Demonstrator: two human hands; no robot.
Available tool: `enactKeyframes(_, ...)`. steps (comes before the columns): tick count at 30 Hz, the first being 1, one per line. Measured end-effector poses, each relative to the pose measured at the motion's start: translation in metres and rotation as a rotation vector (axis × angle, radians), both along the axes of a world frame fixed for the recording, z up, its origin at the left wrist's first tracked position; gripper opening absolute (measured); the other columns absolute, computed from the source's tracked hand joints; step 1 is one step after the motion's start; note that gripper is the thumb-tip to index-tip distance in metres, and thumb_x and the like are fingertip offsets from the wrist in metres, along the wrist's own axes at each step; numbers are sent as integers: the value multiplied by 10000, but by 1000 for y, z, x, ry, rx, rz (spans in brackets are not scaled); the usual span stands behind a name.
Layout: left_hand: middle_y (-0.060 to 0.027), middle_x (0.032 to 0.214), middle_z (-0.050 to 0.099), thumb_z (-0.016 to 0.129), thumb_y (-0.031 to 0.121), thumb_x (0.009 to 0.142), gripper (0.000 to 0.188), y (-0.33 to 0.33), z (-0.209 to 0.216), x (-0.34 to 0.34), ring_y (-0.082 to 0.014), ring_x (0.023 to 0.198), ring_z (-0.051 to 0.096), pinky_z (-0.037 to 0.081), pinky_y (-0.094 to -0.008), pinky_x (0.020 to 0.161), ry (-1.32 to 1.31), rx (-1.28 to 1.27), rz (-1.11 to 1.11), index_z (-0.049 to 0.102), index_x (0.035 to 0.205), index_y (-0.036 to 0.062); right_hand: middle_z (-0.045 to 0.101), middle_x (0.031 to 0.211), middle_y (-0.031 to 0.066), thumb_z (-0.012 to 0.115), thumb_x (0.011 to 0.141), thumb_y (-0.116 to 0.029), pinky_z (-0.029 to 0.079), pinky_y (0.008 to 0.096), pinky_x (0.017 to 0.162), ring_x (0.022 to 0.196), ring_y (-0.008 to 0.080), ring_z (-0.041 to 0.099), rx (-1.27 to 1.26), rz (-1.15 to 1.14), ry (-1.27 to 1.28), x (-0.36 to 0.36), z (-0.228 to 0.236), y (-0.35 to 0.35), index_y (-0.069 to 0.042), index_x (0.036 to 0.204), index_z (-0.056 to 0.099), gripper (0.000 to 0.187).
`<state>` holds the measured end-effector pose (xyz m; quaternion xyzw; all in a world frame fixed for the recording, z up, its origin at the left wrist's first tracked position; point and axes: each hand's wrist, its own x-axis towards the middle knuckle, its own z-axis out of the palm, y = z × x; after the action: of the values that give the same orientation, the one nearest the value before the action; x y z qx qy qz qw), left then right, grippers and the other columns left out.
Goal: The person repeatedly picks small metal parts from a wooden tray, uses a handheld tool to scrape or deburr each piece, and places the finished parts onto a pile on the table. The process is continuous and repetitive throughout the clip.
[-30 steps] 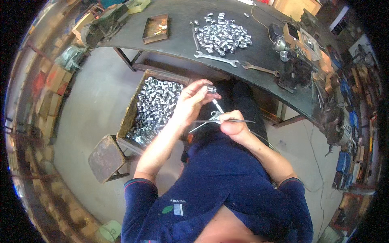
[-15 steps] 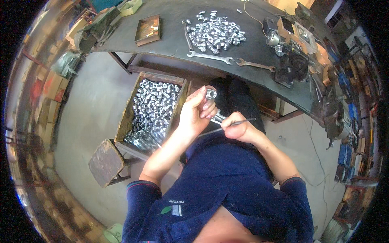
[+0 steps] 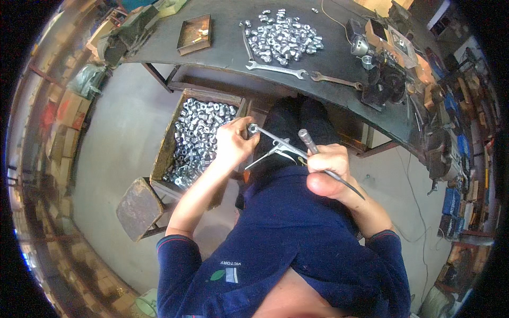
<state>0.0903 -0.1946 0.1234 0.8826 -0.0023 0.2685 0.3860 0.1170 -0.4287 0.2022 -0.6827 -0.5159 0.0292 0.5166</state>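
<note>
1. Since both hands are busy, start with the left hand (image 3: 233, 142): its fingers are clamped on a small metal fitting (image 3: 253, 129), thumb on one side, hollow end showing.
2. Right hand (image 3: 330, 165) is out at 4 o'clock from the fitting, fingers wrapped around a thin-rod tool (image 3: 295, 149) with a lever. A knurled cylinder (image 3: 305, 139) pokes out of the same fist toward 11, fwiw.
3. Rod points to 10 o'clock, and its tip is right at the fitting. Can't tell if it's actually inside.
4. My take: line the rod up with the hole before pushing anything, and let the left hand do the small tilting. Coming in crooked would probably scrape the edge.
5. I'd pinch only the outer wall, fingertips well back from the opening.
6. Also mind the dark hose (image 3: 347, 184) trailing toward 4; a tug there could swing the tip.
7. Nearby: wooden box (image 3: 161, 153) of fittings at 9 o'clock from the left hand, fittings heap (image 3: 283, 40) on the counter (image 3: 225, 53) around 1.
</note>
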Motion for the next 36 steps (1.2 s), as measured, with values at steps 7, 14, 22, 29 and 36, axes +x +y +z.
enactKeyframes(7,-177,859,665,715,102,613,337,-3,-1,1,-275,762,665,522,-322,687,25,39,-35,650,919,-24,394,531,110,593,634,-173,302,357,429,443,259,421,-70,-31,138,1,-4,13,-62,544,422,222)
enactKeyframes(14,-131,729,641,723,122,607,318,-30,-12,16,-270,606,629,499,-344,565,-44,49,-192,655,907,38,497,571,124,647,639,-125,406,390,456,519,317,545,-164,-126,-167,23,-52,34,-80,585,463,197)
enactKeyframes(22,-151,705,662,671,158,680,258,-14,17,161,-247,638,662,528,-340,637,2,223,-42,687,910,42,359,513,97,573,559,-40,286,355,407,425,243,401,26,-419,-224,17,-22,-14,-46,529,385,191)
enactKeyframes(29,-191,896,645,632,65,821,509,8,72,200,-163,668,645,521,-244,598,-46,-762,-344,402,1233,-125,453,550,123,590,651,-99,343,338,430,463,256,474,-30,-386,-98,19,-48,-18,-61,573,455,160)
enactKeyframes(36,-104,703,646,594,122,866,318,99,21,78,-146,596,627,490,-239,568,223,-649,-96,557,1098,-92,427,525,97,613,628,-157,319,332,433,457,246,443,-69,-303,-28,8,-53,-8,-65,558,456,195)
